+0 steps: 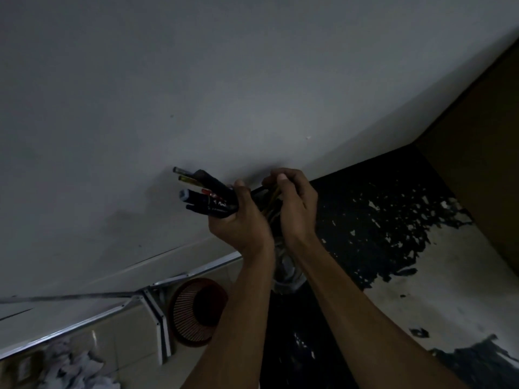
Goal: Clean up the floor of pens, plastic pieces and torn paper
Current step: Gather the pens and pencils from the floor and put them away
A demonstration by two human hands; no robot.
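My left hand (241, 220) grips a bundle of pens and markers (207, 196), their ends fanning out to the left in front of a white surface. Black markers, a yellow pen and a red one show in the bundle. My right hand (292, 203) is just to the right, fingers curled round the other ends of some pens (273, 197), where a yellowish barrel shows between the two hands. Torn and crumpled paper (75, 369) lies on the floor at the lower left.
A large white surface (168, 94) fills the upper view, edged with a metal frame (157, 310). A red slotted basket (196, 313) lies on the tiled floor below it. A brown panel (477, 164) stands at right, above flaking black paint (379, 220).
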